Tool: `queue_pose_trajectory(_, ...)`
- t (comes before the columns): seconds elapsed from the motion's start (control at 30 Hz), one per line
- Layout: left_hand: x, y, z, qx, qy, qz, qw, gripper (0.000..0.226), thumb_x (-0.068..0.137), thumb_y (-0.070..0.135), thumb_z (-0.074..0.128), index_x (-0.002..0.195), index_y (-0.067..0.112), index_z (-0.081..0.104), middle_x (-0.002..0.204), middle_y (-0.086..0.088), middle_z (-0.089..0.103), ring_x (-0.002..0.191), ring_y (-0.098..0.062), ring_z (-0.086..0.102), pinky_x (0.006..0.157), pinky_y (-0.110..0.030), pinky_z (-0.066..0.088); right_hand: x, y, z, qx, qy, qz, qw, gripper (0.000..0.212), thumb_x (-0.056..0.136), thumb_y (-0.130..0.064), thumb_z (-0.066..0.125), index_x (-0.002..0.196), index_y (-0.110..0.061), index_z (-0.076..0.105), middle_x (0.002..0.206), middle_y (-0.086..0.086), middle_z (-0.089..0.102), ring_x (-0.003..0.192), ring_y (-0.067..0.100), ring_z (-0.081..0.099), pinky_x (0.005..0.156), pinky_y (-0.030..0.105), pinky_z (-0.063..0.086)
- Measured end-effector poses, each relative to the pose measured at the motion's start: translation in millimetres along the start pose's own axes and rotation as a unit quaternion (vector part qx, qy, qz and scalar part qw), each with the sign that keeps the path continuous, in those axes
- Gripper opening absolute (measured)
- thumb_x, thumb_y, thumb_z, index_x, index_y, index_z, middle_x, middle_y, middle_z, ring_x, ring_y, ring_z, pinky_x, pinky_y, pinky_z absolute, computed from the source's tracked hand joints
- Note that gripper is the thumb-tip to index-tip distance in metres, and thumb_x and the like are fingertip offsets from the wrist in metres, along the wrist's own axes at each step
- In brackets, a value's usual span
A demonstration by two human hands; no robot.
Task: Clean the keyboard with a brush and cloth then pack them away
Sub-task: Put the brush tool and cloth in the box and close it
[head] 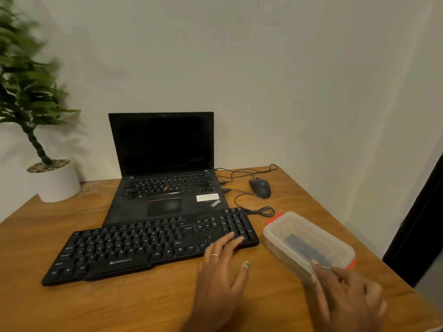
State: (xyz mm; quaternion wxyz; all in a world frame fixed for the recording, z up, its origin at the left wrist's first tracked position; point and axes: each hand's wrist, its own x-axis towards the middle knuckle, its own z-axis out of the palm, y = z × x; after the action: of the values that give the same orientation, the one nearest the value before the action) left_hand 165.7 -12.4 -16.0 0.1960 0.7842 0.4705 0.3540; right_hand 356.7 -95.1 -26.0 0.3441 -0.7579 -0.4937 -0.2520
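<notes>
Near the front right corner of the wooden bench [72, 236], both hands hover with fingers loosely spread and grasp nothing. The left hand [221, 267] reaches forward, its fingertips [236, 239] over or just touching the near right edge of the black Zebronics keyboard [148, 245], probably to steady it or square it up. The right hand [345, 291] lies with straight fingers on the near end of a clear plastic container [309, 245] with orange clips; it seems to be going for the clasp, since the cleaning kit is most likely kept inside. That would put the task at its very start, with the box not yet opened. The keyboard lies slantwise across the middle of the bench, its far edge overlapping the palm rest of an open ThinkPad laptop [165, 168] whose screen is dark. Its cable [259, 209] loops to the laptop's right side, so it can only be shifted a little. A wired mouse [260, 188] sits far right, well apart from the box, and a potted plant [45, 164] stands at the far left against the wall. Through the cloudy lid only a dark blue shape [306, 248] shows; whether it is the brush, the cloth or both cannot be told. Both wrists are cut off by the lower edge, and the right hand is blurred.
</notes>
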Motion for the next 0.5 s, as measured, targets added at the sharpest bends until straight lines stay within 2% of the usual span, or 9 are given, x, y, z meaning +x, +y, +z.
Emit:
queue_pose_trajectory(0.03, -0.1, -8.0, -8.3, 0.024, 0.006, -0.006, 1.000, 0.049, 0.092, 0.054, 0.039, 0.139, 0.051, 0.027, 0.139, 0.039, 0.012, 0.129, 0.013, 0.011, 0.108, -0.025, 0.022, 2.7, -4.0, 3.8, 0.005, -0.010, -0.001, 1.000, 0.029, 0.063, -0.029, 0.083, 0.089, -0.017, 0.076, 0.087, 0.014, 0.063, 0.085, 0.032, 0.039, 0.068, 0.049, 0.043)
queue_pose_trajectory(0.1, 0.8, -24.7, -24.2, 0.062, 0.023, -0.027, 0.997, 0.048, 0.096, 0.051, 0.043, 0.141, 0.047, 0.029, 0.139, 0.035, 0.013, 0.130, 0.010, 0.010, 0.109, -0.027, 0.016, 8.6, -12.8, 13.9, 0.014, -0.038, -0.017, 0.999, 0.041, 0.049, -0.013, 0.090, 0.087, -0.016, 0.076, 0.084, 0.013, 0.061, 0.086, 0.032, 0.043, 0.069, 0.050, 0.044)
queue_pose_trajectory(0.17, 1.3, -41.2, -37.3, 0.091, 0.043, -0.046, 0.994, 0.055, 0.090, 0.061, 0.035, 0.143, 0.044, 0.032, 0.141, 0.031, 0.017, 0.133, 0.006, 0.013, 0.109, -0.031, 0.013, 15.0, -23.4, 23.2, 0.032, -0.054, -0.020, 0.998, 0.037, 0.054, -0.011, 0.088, 0.088, -0.015, 0.074, 0.087, 0.013, 0.061, 0.089, 0.032, 0.050, 0.072, 0.053, 0.047)
queue_pose_trajectory(0.23, 1.2, -56.4, -47.5, 0.124, 0.057, -0.060, 0.989, 0.070, 0.081, 0.068, 0.021, 0.144, 0.040, 0.034, 0.149, 0.023, 0.023, 0.139, -0.003, 0.017, 0.111, -0.034, 0.012, 20.9, -32.2, 33.1, 0.054, -0.061, -0.025, 0.996, 0.029, 0.067, -0.013, 0.083, 0.093, -0.016, 0.072, 0.095, 0.012, 0.064, 0.098, 0.031, 0.052, 0.081, 0.057, 0.045)
queue_pose_trajectory(0.3, 1.6, -69.0, -55.0, 0.159, 0.058, -0.068, 0.983, 0.078, 0.078, 0.071, 0.016, 0.146, 0.038, 0.033, 0.155, 0.016, 0.022, 0.143, -0.008, 0.015, 0.113, -0.035, 0.006, 25.5, -39.1, 40.3, 0.083, -0.065, -0.040, 0.994, 0.019, 0.079, -0.019, 0.070, 0.098, -0.017, 0.071, 0.103, 0.007, 0.067, 0.105, 0.027, 0.055, 0.090, 0.055, 0.040)
queue_pose_trajectory(0.37, 3.5, -78.9, -59.4, 0.185, 0.051, -0.067, 0.979, 0.082, 0.077, 0.075, 0.015, 0.148, 0.038, 0.030, 0.158, 0.015, 0.017, 0.145, -0.007, 0.007, 0.114, -0.035, -0.001, 29.6, -44.7, 45.3, 0.111, -0.082, -0.047, 0.989, 0.021, 0.084, -0.018, 0.064, 0.104, -0.016, 0.069, 0.109, 0.004, 0.068, 0.107, 0.026, 0.060, 0.098, 0.049, 0.032)
queue_pose_trajectory(0.5, 11.8, -92.0, -60.2, 0.231, 0.018, -0.048, 0.971, 0.091, 0.073, 0.086, 0.015, 0.150, 0.037, 0.023, 0.157, 0.014, 0.007, 0.145, -0.008, 0.000, 0.115, -0.040, -0.007, 34.3, -55.6, 50.9, 0.139, -0.148, -0.046, 0.978, 0.035, 0.079, -0.010, 0.073, 0.114, -0.015, 0.066, 0.120, 0.003, 0.065, 0.117, 0.024, 0.056, 0.106, 0.044, 0.020)
